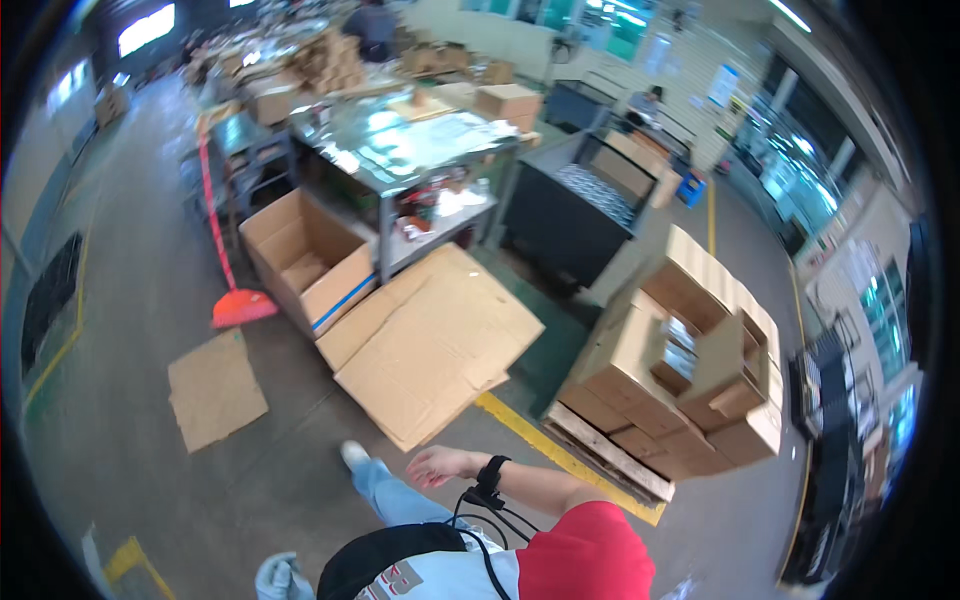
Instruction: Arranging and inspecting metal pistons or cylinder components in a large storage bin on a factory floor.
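Observation:
My right hand reaches across in front of my body, its fingers loosely curled and apart, with nothing visible in them. A black band with dark cables circles that wrist. Just beyond the hand lies a large flattened cardboard sheet, close to my fingers in the picture; whether they touch it, I cannot tell. An open cardboard box stands against the sheet's far left side. My left hand cannot be made out; a pale grey-blue shape at the lower edge may be a shoe or a glove.
Stacked cartons fill a wooden pallet on the right. Ahead stand a metal worktable and a dark bin of metallic parts. A red broom and flat cardboard are left. A person sits far back.

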Demonstrator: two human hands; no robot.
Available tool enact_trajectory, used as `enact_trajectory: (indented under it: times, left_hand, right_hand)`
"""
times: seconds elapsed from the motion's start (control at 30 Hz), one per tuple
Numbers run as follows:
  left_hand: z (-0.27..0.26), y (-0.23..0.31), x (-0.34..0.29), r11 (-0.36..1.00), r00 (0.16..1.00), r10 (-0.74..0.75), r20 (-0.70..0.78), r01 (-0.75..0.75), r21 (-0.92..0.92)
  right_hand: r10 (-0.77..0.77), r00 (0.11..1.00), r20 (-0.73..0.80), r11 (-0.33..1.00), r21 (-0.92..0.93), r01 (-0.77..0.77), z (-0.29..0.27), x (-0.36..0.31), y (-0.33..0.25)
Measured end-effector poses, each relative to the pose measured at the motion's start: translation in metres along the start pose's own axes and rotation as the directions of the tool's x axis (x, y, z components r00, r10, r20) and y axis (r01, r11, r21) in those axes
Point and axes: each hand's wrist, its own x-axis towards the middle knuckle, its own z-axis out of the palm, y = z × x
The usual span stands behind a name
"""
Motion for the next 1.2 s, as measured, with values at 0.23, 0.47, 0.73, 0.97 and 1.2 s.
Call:
enact_trajectory:
  times: [0.23,0.47,0.73,0.97,1.2]
  left_hand:
    - [-0.007,0.124,0.096,0.904,0.896,0.245,0.370,-0.349,0.248]
    - [-0.008,0.102,0.129,0.996,0.999,-0.043,0.013,0.044,-0.082]
    - [-0.066,0.071,0.241,0.965,0.967,-0.236,0.095,0.245,-0.095]
    - [-0.122,0.030,0.308,0.936,0.940,-0.338,-0.039,0.332,-0.116]
    - [-0.122,0.038,0.303,0.857,0.848,-0.508,-0.154,0.478,-0.192]
  right_hand:
    - [0.117,0.984,0.132,0.987,0.089,-0.130,-0.051,0.255,-0.077]
    - [0.276,0.961,-0.018,0.959,0.078,-0.274,0.005,0.404,-0.216]
    - [0.318,0.928,-0.193,0.901,0.366,-0.232,-0.018,0.612,-0.157]
    - [0.295,0.759,-0.580,0.941,0.040,-0.335,-0.022,0.770,-0.110]
    - [0.003,0.763,-0.647,0.958,-0.217,-0.187,-0.007,0.774,-0.095]
